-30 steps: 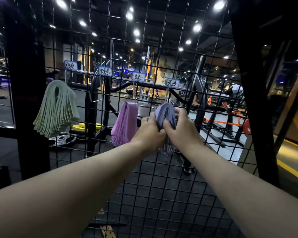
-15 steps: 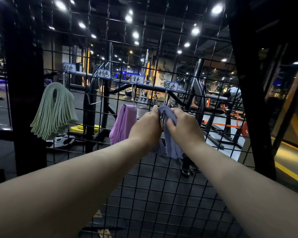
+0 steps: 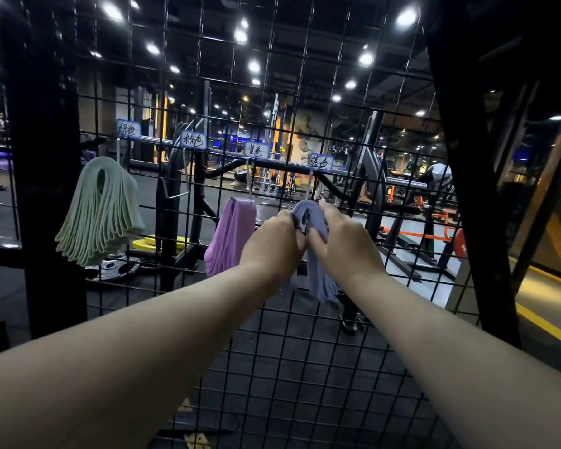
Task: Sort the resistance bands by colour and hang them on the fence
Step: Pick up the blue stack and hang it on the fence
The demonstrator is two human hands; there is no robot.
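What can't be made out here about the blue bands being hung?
Head view: whether the blue bands are on their hook; the left hand and right hand cover its end.
Head view: the blue bands' count; they are bunched, partly behind the right wrist.
Head view: both elbows, cut off by the bottom edge.

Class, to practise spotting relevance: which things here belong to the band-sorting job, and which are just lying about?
Job: green bands, purple bands, blue bands gripped by left hand and right hand, wire fence, colour labels.
Lying about: weight plates, gym machines, ceiling lights.
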